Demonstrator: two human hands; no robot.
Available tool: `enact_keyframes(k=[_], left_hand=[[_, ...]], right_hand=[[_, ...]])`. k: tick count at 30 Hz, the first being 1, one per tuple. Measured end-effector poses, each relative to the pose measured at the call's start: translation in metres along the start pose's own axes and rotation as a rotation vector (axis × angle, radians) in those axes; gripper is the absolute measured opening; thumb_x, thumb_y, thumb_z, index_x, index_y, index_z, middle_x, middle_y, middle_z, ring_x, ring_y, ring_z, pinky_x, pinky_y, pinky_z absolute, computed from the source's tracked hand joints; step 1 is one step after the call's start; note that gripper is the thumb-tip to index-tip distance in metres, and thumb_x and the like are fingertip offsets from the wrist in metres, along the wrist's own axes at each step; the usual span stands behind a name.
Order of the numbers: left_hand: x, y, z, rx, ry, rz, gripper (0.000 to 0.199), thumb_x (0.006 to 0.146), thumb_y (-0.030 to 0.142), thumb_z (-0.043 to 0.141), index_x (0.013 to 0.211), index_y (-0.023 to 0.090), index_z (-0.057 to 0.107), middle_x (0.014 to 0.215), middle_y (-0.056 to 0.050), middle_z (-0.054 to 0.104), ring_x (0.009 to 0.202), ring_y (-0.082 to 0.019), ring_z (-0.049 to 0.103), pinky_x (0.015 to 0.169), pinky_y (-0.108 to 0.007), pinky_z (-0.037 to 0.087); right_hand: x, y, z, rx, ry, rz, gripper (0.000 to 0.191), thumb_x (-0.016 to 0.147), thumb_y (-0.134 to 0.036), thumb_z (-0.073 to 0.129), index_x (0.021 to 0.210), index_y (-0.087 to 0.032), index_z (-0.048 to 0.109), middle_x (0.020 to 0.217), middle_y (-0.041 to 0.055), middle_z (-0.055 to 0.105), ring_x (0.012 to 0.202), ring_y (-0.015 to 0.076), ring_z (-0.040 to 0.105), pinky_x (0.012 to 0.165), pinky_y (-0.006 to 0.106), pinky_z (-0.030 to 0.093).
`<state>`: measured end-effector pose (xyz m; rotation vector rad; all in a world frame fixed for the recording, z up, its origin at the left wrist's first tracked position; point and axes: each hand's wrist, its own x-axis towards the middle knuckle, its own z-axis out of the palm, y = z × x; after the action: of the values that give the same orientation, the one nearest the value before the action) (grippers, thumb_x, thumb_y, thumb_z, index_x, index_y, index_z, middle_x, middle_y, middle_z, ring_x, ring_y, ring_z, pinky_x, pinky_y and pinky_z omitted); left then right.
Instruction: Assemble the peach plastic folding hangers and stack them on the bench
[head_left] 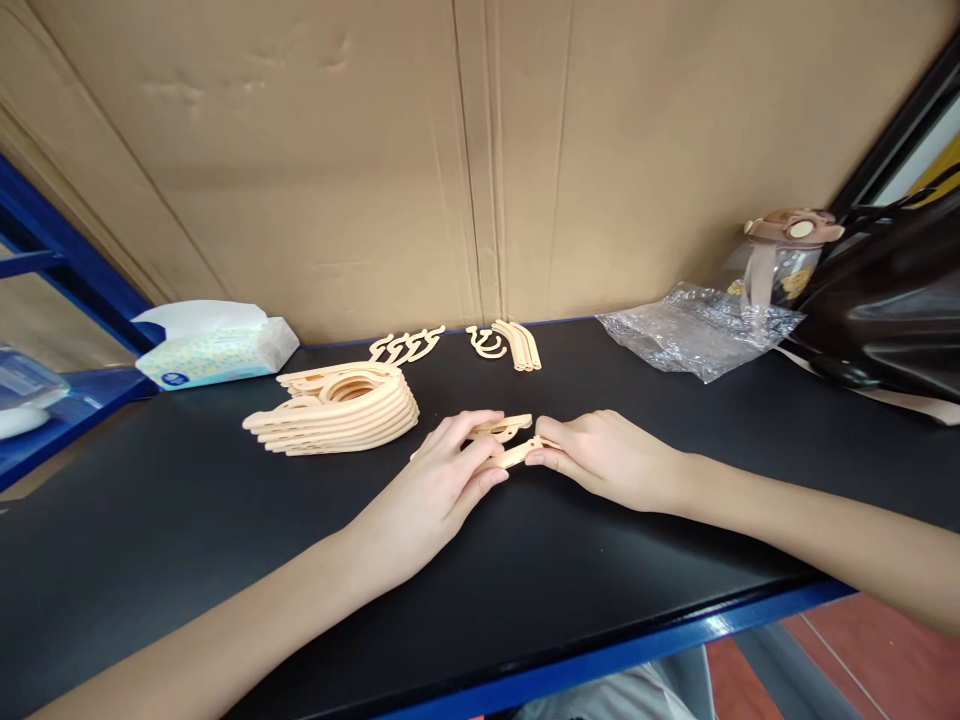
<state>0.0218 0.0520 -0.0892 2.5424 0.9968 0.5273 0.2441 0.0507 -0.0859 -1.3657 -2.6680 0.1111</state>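
Observation:
Near the middle of the black table (600, 540), my left hand (448, 468) is closed on a cream plastic piece (516, 455), and a curved cream part (506, 428) shows beyond its fingers. My right hand (600, 457) pinches the right end of the same piece between thumb and fingers. A stack of cream curved pieces (345, 420) lies left of my hands. Farther back are several hook-shaped pieces (409, 346), more hooks (487, 343) and a few slim curved bars (519, 345).
A tissue pack (217, 345) stands at the back left. Toward the back right lie a crumpled clear plastic bag (697, 325), a bottle with a brown lid (791, 250) and a black bag (892, 300). A cardboard wall (360, 170) rises behind the table.

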Motion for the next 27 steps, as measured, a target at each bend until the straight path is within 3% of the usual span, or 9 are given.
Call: enact_keyframes(k=[22,27], left_hand=[[0.0005,0.0001,-0.0001,0.020,-0.031,0.015,0.020,0.097,0.028,0.033,0.099,0.024,0.053,0.137,-0.003,0.037,0.124,-0.021,0.038,0.103,-0.040,0.037],[0.0011,-0.0035,-0.0017,0.019,-0.020,0.017,0.019,0.097,0.030,0.035,0.099,0.025,0.054,0.135,-0.001,0.038,0.123,-0.019,0.038,0.104,-0.038,0.035]], right_hand=[[-0.0032,-0.0023,0.0031,-0.038,0.008,-0.115,0.037,0.099,-0.040,0.019,0.102,-0.014,0.046,0.074,0.0047,0.064,0.056,0.0156,0.058,0.049,0.025,0.027],[-0.0029,-0.0022,0.0008,0.000,0.025,-0.073,0.038,0.098,-0.044,0.020,0.099,-0.017,0.047,0.074,0.0032,0.064,0.057,0.0157,0.058,0.051,0.025,0.029]])
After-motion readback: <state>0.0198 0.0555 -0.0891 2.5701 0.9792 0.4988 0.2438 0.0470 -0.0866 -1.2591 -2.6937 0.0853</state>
